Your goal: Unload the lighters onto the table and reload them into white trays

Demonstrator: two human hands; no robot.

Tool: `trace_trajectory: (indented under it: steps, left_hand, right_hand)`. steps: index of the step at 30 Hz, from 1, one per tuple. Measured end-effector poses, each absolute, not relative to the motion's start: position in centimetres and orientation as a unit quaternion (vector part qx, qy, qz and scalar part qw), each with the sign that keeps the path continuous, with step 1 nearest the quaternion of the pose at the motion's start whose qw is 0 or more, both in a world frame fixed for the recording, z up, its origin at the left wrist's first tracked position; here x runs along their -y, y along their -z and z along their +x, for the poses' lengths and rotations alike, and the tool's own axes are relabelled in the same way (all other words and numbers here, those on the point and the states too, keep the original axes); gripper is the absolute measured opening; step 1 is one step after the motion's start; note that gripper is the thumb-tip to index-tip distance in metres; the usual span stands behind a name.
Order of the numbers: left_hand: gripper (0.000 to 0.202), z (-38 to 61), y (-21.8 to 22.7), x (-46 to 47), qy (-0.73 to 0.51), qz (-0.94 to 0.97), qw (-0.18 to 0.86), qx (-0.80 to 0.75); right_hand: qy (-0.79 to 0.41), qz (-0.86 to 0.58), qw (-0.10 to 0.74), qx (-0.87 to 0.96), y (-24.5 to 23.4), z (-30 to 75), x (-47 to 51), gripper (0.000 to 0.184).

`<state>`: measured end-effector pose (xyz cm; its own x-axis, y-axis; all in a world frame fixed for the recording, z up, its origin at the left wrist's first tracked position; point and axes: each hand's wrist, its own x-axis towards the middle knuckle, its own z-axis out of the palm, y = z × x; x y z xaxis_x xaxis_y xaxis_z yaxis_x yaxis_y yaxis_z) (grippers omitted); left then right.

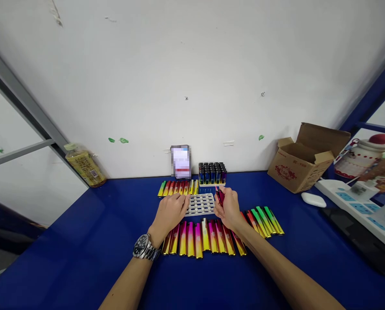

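A white tray [200, 204] with rows of round holes lies flat on the blue table. My left hand [171, 209] is closed on its left edge, with a metal watch on that wrist. On the tray's right side, my right hand [227, 206] is closed around a dark pink lighter [220, 196], partly hidden by the fingers. In front of the tray runs a row of pink-and-gold lighters [190, 239], one of them pale gold. Green-and-gold lighters [270, 220] continue the row to the right, and more red-and-gold lighters [176, 187] lie behind my left hand.
A filled tray of upright dark lighters [212, 174] stands by the wall, beside a propped phone [181, 162]. At the right are an open cardboard box [299, 161], a white earbud case [313, 199], a power strip [360, 206] and a black device [357, 241]. A bottle [85, 165] stands far left.
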<state>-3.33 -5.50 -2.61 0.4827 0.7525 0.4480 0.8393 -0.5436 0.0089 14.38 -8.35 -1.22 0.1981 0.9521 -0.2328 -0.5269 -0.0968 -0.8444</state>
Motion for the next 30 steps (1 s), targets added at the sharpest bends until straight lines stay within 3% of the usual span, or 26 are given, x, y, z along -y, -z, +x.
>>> trace_trajectory:
  steps: [8,12,15,21,30]
  left_hand:
    - [0.046,-3.1,2.3,5.6,0.139,-0.849,0.022,0.510]
    - [0.045,-3.1,2.3,5.5,0.136,-0.858,-0.002,0.495]
    - [0.037,-3.3,2.4,5.4,0.130,-0.858,-0.014,0.497]
    - [0.015,-3.7,2.3,5.3,0.131,-0.848,-0.047,0.512]
    - [0.009,-3.8,2.7,5.2,0.144,-0.856,-0.090,0.489]
  right_hand:
    - [-0.588,-0.449,0.626,0.246,1.3,14.6,8.4,0.043]
    - [-0.585,-0.403,0.618,0.338,2.1,14.7,8.3,0.044]
    - [-0.541,-0.360,0.616,0.445,2.6,14.8,8.0,0.040]
    - [-0.388,-0.406,0.566,0.603,2.7,15.0,6.3,0.037]
    - [-0.344,-0.428,0.504,0.667,4.6,13.1,3.1,0.030]
